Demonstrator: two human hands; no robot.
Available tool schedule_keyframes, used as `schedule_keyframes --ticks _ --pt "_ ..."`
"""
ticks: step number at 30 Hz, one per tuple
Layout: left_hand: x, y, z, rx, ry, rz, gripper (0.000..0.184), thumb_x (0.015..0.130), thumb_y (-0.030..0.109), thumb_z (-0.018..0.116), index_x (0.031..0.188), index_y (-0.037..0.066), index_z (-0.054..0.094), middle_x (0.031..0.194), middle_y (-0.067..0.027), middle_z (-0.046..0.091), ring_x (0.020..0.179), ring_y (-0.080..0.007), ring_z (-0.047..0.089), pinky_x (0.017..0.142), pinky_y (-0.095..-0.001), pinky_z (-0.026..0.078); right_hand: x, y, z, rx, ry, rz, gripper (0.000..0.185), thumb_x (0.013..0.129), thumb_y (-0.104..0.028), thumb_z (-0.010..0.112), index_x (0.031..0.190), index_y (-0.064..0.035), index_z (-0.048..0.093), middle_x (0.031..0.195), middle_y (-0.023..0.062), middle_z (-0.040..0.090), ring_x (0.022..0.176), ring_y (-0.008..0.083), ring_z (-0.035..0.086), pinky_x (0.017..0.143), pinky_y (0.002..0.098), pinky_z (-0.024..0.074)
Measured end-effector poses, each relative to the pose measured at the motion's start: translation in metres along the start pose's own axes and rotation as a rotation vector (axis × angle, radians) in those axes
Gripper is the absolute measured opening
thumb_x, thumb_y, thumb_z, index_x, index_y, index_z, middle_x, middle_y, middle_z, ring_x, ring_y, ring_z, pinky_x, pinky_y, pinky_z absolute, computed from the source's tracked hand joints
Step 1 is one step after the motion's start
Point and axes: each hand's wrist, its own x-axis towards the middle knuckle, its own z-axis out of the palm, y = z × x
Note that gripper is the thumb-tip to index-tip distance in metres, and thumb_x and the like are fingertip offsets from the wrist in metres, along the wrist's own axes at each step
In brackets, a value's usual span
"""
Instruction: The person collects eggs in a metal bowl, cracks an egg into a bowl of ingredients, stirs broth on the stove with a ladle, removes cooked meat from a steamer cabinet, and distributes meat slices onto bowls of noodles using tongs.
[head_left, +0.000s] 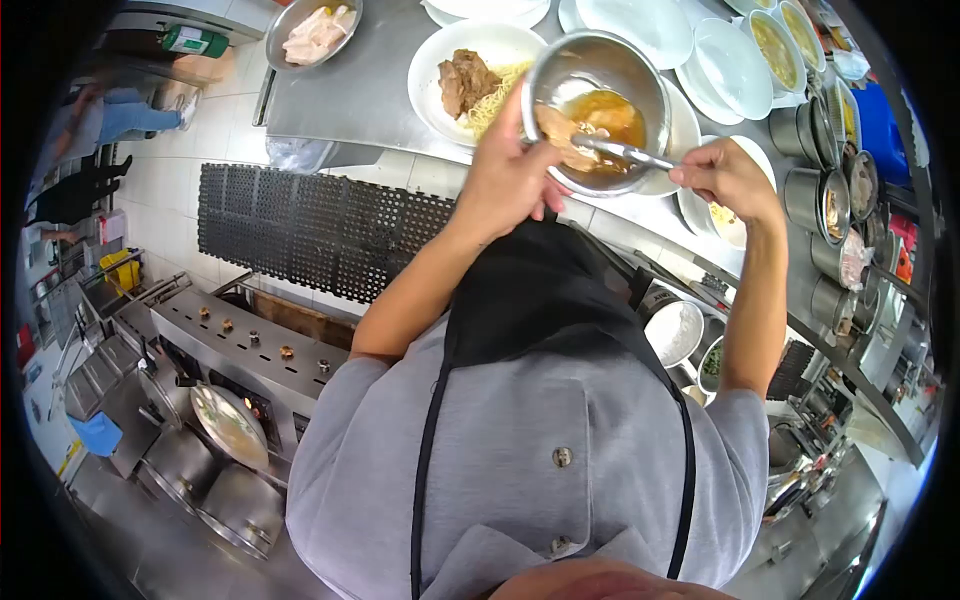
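Observation:
My left hand [507, 172] is closed on the left side of a steel mixing bowl [655, 95], thumb at its rim. The bowl is tilted toward me, with brown sauce [612, 112] pooled inside. In my right hand [722, 180] is a slim metal utensil that looks like tongs [640, 156]; its far end reaches into the bowl. Against that end lies a pale brown piece of meat [562, 137], near my left thumb. Just left of the bowl, a white plate [425, 80] carries noodles [500, 98] and a dark brown chunk of meat [464, 84].
Several white plates [733, 68] crowd the steel counter [330, 110] to the right. A metal bowl of pale raw-looking meat [318, 38] sits far left. Metal pots [803, 195] line the right side. Behind me are a stove [240, 335] and a black perforated mat [320, 225].

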Motion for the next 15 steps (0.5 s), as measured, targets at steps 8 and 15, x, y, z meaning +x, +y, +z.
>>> schedule_keyframes --ticks 8,15 --pt "-0.012 0.022 -0.070 0.018 0.216 -0.015 0.067 0.084 -0.003 0.053 0.144 0.009 0.025 0.101 -0.0159 0.062 0.050 -0.0167 0.062 0.031 -0.0200 0.040 0.028 -0.043 0.017 -0.087 0.143 -0.227 0.038 0.081 -0.041 0.070 0.071 -0.0046 0.070 0.054 0.0003 0.052 0.052 0.0091 0.046 0.048 0.0282 0.0336" --pt "-0.009 0.035 -0.086 0.168 0.182 0.092 0.070 0.085 0.002 0.056 0.146 0.008 0.022 0.109 -0.0175 0.058 0.059 -0.0216 0.067 0.031 -0.0187 0.034 0.023 -0.055 0.056 -0.180 0.363 -0.359 0.032 0.076 -0.038 0.071 0.078 -0.0057 0.072 0.064 0.0132 0.062 0.063 0.0302 0.060 0.060 0.0409 0.0454"
